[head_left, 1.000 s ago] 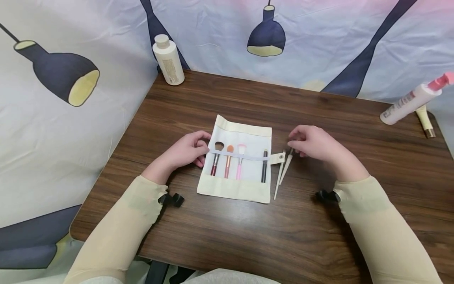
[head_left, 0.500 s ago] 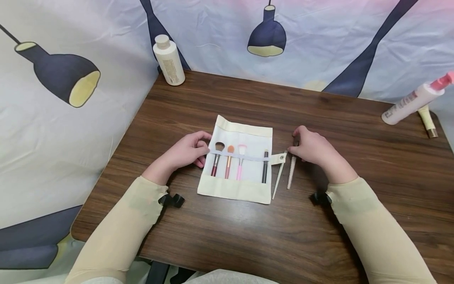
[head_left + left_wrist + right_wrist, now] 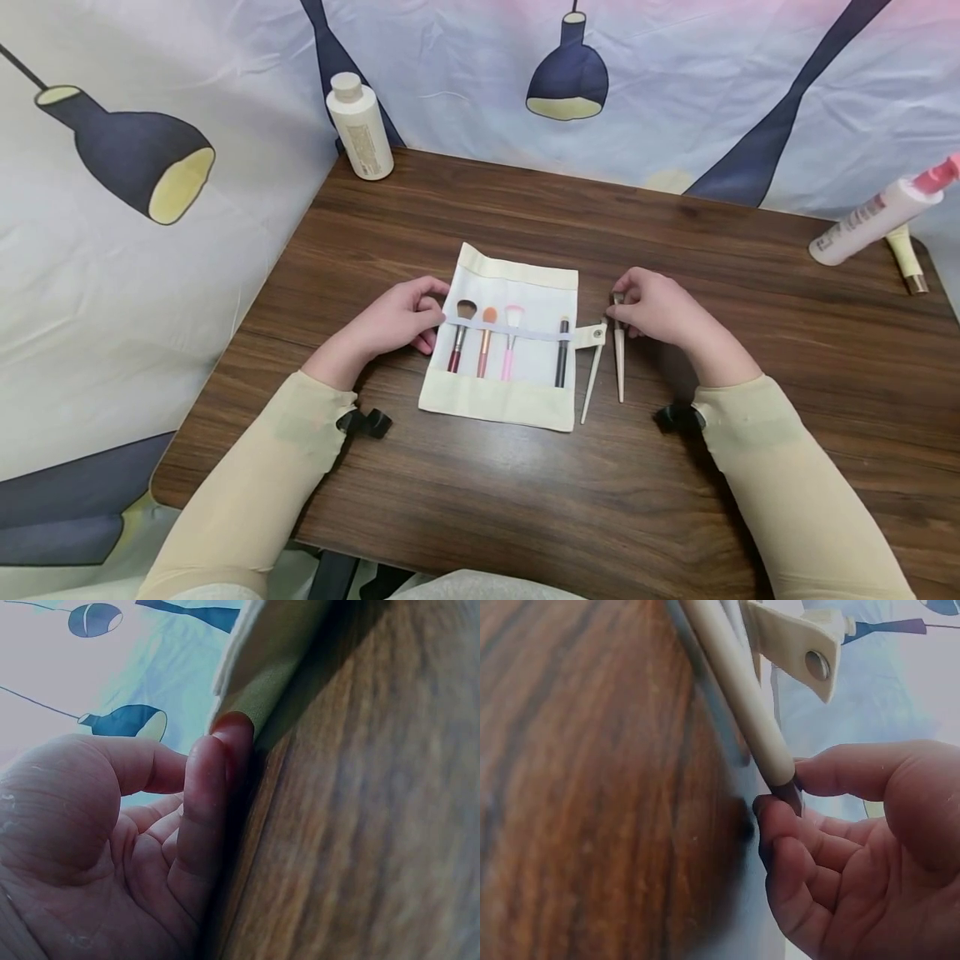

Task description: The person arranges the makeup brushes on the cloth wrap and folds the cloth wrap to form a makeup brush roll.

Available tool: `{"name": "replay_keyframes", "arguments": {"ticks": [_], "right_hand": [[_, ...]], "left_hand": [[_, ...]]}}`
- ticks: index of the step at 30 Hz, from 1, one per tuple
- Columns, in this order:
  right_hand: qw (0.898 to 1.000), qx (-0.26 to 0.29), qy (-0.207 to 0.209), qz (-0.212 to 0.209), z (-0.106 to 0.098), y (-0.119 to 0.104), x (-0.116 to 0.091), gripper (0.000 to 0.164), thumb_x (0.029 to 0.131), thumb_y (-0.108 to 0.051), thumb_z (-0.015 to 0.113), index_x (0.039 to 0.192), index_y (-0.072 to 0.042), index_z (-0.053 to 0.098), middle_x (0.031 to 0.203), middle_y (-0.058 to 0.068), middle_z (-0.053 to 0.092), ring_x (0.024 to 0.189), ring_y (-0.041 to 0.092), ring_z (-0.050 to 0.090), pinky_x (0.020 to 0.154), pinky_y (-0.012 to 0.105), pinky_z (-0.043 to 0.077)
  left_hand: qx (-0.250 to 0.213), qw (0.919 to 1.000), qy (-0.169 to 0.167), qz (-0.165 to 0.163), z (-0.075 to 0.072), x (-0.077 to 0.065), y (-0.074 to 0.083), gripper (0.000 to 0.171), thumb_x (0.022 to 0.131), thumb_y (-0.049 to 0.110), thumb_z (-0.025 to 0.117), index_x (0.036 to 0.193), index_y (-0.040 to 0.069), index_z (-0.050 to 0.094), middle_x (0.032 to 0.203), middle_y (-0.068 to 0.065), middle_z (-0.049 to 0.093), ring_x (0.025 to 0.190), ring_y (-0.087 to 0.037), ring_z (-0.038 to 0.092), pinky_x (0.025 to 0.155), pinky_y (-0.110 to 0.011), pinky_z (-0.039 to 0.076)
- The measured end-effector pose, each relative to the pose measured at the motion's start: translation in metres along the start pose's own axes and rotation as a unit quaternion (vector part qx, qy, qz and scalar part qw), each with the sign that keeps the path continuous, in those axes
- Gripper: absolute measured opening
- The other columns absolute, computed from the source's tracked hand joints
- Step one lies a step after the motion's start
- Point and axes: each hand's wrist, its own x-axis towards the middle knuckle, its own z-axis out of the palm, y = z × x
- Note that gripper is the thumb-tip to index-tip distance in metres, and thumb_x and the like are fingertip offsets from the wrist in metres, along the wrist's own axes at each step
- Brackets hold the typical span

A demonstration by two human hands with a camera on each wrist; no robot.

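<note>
A cream makeup brush roll (image 3: 495, 402) lies unfolded on the wooden table. Tucked under its elastic band are a dark-bristled brush (image 3: 454, 350), an orange-tipped brush (image 3: 484, 346), a pink brush (image 3: 508, 354) and a black-handled one (image 3: 561, 358). My left hand (image 3: 401, 317) pinches the roll's left edge, its fingertips against the cloth in the left wrist view. To the right of the roll, my right hand (image 3: 656, 308) pinches a cream-handled makeup brush (image 3: 742, 697) near its ferrule, handle pointing toward me. Another cream-handled brush (image 3: 591, 383) lies between it and the roll, partly beneath the snap tab (image 3: 590, 336).
A white bottle (image 3: 362, 133) stands at the back left corner. At the back right are a pink-topped pump bottle (image 3: 862, 221) and a cream tube (image 3: 906, 260). Printed fabric (image 3: 465, 83) hangs behind the table (image 3: 480, 500).
The right hand has turned the cream-handled brush from slanted to nearly straight, moving its handle end rightward, away from the other loose brush. My left hand stays at the roll's edge.
</note>
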Motion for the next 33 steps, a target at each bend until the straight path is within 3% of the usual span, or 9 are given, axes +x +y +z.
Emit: {"name": "replay_keyframes", "arguments": {"ticks": [15, 19, 25, 33], "right_hand": [[0.992, 0.112, 0.006, -0.056, -0.009, -0.010, 0.004, 0.040, 0.100, -0.018, 0.067, 0.132, 0.001, 0.053, 0.078, 0.007, 0.066, 0.071, 0.022, 0.066, 0.068, 0.033, 0.058], [0.983, 0.173, 0.014, -0.058, -0.007, -0.015, 0.009, 0.038, 0.101, -0.016, 0.067, 0.132, 0.001, 0.054, 0.079, 0.007, 0.066, 0.070, 0.022, 0.065, 0.068, 0.035, 0.060], [0.962, 0.262, 0.052, -0.054, 0.004, -0.027, 0.026, 0.039, 0.102, -0.014, 0.065, 0.136, 0.002, 0.052, 0.082, 0.004, 0.068, 0.068, 0.018, 0.067, 0.067, 0.031, 0.061], [0.956, 0.277, 0.088, -0.037, 0.020, -0.037, 0.047, 0.038, 0.103, -0.015, 0.063, 0.137, -0.002, 0.050, 0.081, 0.004, 0.067, 0.069, 0.016, 0.067, 0.067, 0.026, 0.060]], "left_hand": [[-0.005, 1.0000, -0.002, 0.000, 0.000, -0.002, 0.003, 0.040, 0.099, 0.003, 0.051, 0.139, -0.001, 0.048, 0.082, -0.011, 0.067, 0.063, -0.022, 0.067, 0.059, -0.034, 0.063], [-0.006, 1.0000, -0.003, 0.002, -0.001, -0.001, 0.003, 0.040, 0.099, 0.002, 0.051, 0.139, -0.001, 0.048, 0.082, -0.010, 0.067, 0.062, -0.021, 0.066, 0.059, -0.034, 0.063], [-0.004, 1.0000, -0.001, 0.002, -0.001, -0.002, 0.002, 0.040, 0.098, 0.002, 0.050, 0.139, -0.002, 0.048, 0.081, -0.010, 0.066, 0.062, -0.021, 0.066, 0.059, -0.034, 0.063], [-0.002, 1.0000, -0.001, 0.002, 0.000, -0.001, 0.001, 0.040, 0.099, 0.001, 0.050, 0.139, -0.002, 0.047, 0.082, -0.010, 0.067, 0.062, -0.021, 0.066, 0.060, -0.034, 0.063]]}}
